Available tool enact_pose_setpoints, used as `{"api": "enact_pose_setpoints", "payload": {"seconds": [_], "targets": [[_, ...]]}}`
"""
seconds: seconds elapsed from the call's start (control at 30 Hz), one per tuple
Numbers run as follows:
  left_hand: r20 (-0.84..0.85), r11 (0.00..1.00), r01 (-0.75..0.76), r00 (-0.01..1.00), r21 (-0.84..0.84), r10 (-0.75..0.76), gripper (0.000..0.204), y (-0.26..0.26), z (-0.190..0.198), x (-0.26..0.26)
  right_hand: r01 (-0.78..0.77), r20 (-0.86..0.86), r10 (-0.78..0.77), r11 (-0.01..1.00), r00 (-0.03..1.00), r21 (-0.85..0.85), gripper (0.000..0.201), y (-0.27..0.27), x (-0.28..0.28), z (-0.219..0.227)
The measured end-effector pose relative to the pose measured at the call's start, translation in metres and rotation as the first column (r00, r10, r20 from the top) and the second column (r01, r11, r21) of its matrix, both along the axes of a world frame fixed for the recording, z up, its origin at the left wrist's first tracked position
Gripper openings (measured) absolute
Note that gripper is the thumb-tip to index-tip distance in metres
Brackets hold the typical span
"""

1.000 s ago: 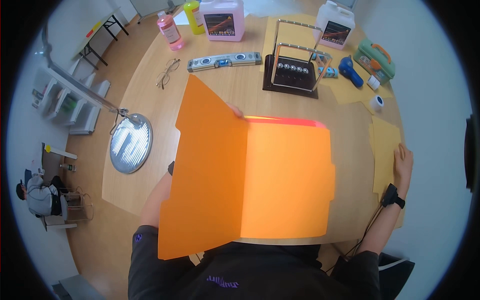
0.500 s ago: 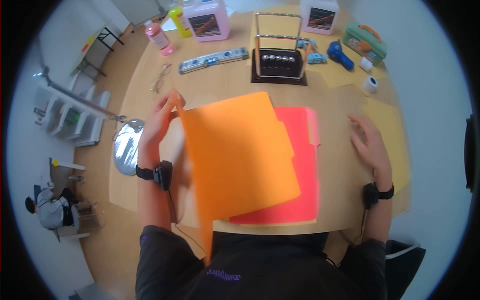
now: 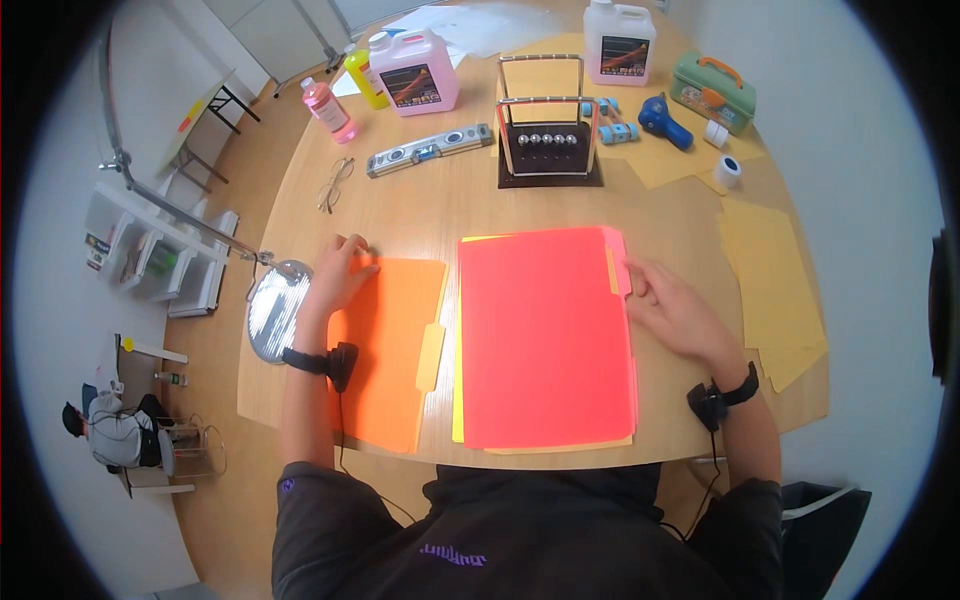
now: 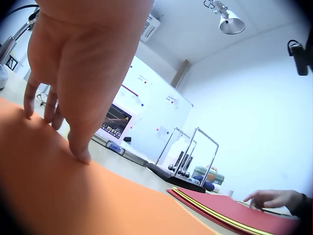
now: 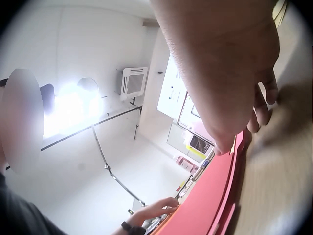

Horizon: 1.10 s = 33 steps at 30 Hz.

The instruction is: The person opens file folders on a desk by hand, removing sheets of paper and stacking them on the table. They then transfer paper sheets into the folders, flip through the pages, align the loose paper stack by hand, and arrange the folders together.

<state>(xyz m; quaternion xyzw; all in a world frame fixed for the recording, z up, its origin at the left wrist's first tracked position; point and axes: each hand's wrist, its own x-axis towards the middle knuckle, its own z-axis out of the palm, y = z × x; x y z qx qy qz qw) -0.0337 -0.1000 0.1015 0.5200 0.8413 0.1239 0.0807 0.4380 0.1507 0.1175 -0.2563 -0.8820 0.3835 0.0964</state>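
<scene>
A closed orange file folder (image 3: pixel 388 350) lies on the table at the left, its lighter tab facing right. My left hand (image 3: pixel 343 276) rests at its top edge, thumb and fingertips touching it with nothing gripped. To its right sits a stack of folders topped by a red folder (image 3: pixel 545 340), with yellow and orange edges showing beneath. Beside the stack's right edge, close to the tab, is my right hand (image 3: pixel 676 305), its fingers loosely bent. In the right wrist view its thumb (image 5: pixel 225 147) is right at the red folder's edge, while the other fingers reach down beside the stack.
Behind the folders stand a Newton's cradle (image 3: pixel 550 150), a spirit level (image 3: pixel 430 150) and glasses (image 3: pixel 336 186). Jugs and bottles line the back, including a pink jug (image 3: pixel 415 75). Yellow envelopes (image 3: pixel 770 280) lie at the right; a lamp base (image 3: pixel 280 312) is at the left.
My left hand has swung the orange folder off the stack and laid it down closed at the left, uncovering the red folder. My right hand has moved from the yellow envelopes to the stack's right edge.
</scene>
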Motion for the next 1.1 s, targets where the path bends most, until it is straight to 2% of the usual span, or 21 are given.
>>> {"api": "enact_pose_setpoints", "payload": {"seconds": [0.03, 0.1, 0.17, 0.2, 0.23, 0.27, 0.3, 0.43, 0.47, 0.53, 0.6, 0.63, 0.7, 0.73, 0.77, 0.83, 0.9, 0.93, 1.0, 1.03, 1.1], "targets": [[-0.042, 0.999, -0.020, 0.999, 0.047, 0.022, 0.045, -0.001, -0.003, 0.006, 0.005, 0.004, -0.005, 1.000, 1.000, -0.006, 0.061, -0.004, -0.003, -0.001], [-0.069, 0.996, -0.031, 0.997, 0.082, 0.037, 0.052, -0.001, -0.002, 0.031, -0.032, -0.107, 0.049, 0.987, 0.993, 0.160, 0.065, -0.009, -0.007, -0.003], [0.009, 0.989, 0.139, 0.990, 0.040, -0.140, 0.070, -0.001, 0.020, 0.067, -0.030, -0.106, 0.048, 0.985, 0.993, 0.172, 0.067, -0.007, -0.007, -0.012], [0.022, 0.989, 0.145, 0.989, 0.030, -0.145, 0.070, 0.000, 0.017, 0.069, -0.030, -0.117, 0.053, 0.981, 0.992, 0.191, 0.070, -0.006, -0.007, -0.016], [-0.009, 0.993, 0.116, 0.993, -0.036, -0.116, 0.076, 0.003, 0.013, 0.069, -0.026, -0.107, 0.045, 0.984, 0.993, 0.176, 0.070, -0.003, -0.007, -0.013], [-0.041, 0.991, 0.086, 0.995, -0.105, -0.090, 0.082, 0.005, 0.009, 0.069, 0.029, -0.046, -0.027, 0.999, 0.999, 0.046, 0.071, 0.000, -0.007, -0.007], [-0.002, 0.995, 0.070, 0.998, -0.072, -0.070, 0.082, 0.008, 0.010, 0.065, 0.093, 0.025, -0.091, 0.993, 0.996, -0.078, 0.073, 0.002, -0.005, -0.005], [0.039, 0.997, 0.022, 0.999, -0.079, -0.019, 0.078, 0.019, 0.023, 0.073, 0.147, -0.077, -0.154, 0.985, 0.985, -0.085, 0.074, 0.008, -0.004, -0.016], [0.045, 0.997, 0.021, 0.999, -0.072, -0.018, 0.078, 0.026, 0.025, 0.079, 0.189, -0.113, -0.189, 0.982, 0.975, -0.010, 0.073, 0.004, -0.005, -0.022], [-0.084, 0.966, 0.249, 0.966, 0.062, -0.244, 0.074, 0.044, 0.026, 0.100, 0.219, -0.145, -0.207, 0.973, 0.968, 0.072, 0.073, 0.001, -0.008, -0.023], [0.066, 0.921, 0.336, 0.933, 0.197, -0.354, 0.078, 0.063, 0.035, 0.141, 0.124, -0.174, -0.099, 0.983, 0.980, 0.138, 0.073, -0.003, -0.010, -0.022], [0.035, 0.922, 0.357, 0.930, 0.147, -0.366, 0.084, 0.072, 0.031, 0.157, 0.114, -0.167, -0.090, 0.984, 0.982, 0.141, 0.073, -0.006, -0.011, -0.019], [0.005, 0.922, 0.373, 0.927, 0.102, -0.375, 0.089, 0.085, 0.021, 0.175, 0.123, -0.127, -0.134, 0.989, 0.983, -0.086, 0.075, -0.009, -0.012, -0.012], [-0.090, 0.914, 0.403, 0.913, 0.042, -0.398, 0.096, 0.091, 0.013, 0.179, 0.120, -0.123, -0.130, 0.989, 0.984, -0.084, 0.075, -0.007, -0.011, -0.016], [-0.183, 0.903, 0.430, 0.886, -0.021, -0.426, 0.102, 0.096, 0.009, 0.180, 0.148, -0.141, -0.176, 0.971, 0.974, -0.187, 0.074, -0.003, -0.008, -0.023], [-0.155, 0.903, 0.430, 0.891, -0.017, -0.428, 0.105, 0.099, 0.011, 0.176, 0.174, -0.153, -0.224, 0.943, 0.963, -0.285, 0.073, 0.001, -0.005, -0.032], [-0.127, 0.903, 0.429, 0.895, -0.015, -0.427, 0.108, 0.100, 0.018, 0.175, 0.066, -0.369, -0.368, 0.779, 0.854, -0.623, 0.068, 0.002, -0.005, -0.034], [-0.080, 0.907, 0.420, 0.905, 0.011, -0.418, 0.108, 0.099, 0.022, 0.176, 0.066, -0.369, -0.365, 0.781, 0.855, -0.621, 0.068, 0.000, -0.006, -0.031], [-0.036, 0.913, 0.406, 0.914, 0.047, -0.405, 0.108, 0.100, 0.023, 0.173, 0.016, -0.372, -0.413, 0.687, 0.831, -0.726, 0.059, -0.004, -0.008, -0.022], [0.025, 0.906, 0.398, 0.914, 0.144, -0.406, 0.100, 0.101, 0.019, 0.169, 0.013, -0.375, -0.405, 0.692, 0.834, -0.721, 0.059, -0.006, -0.008, -0.020], [0.081, 0.895, 0.373, 0.912, 0.244, -0.402, 0.091, 0.104, 0.008, 0.162, 0.078, -0.245, -0.547, 0.500, 0.801, -0.862, 0.050, -0.008, -0.010, -0.017]]}}
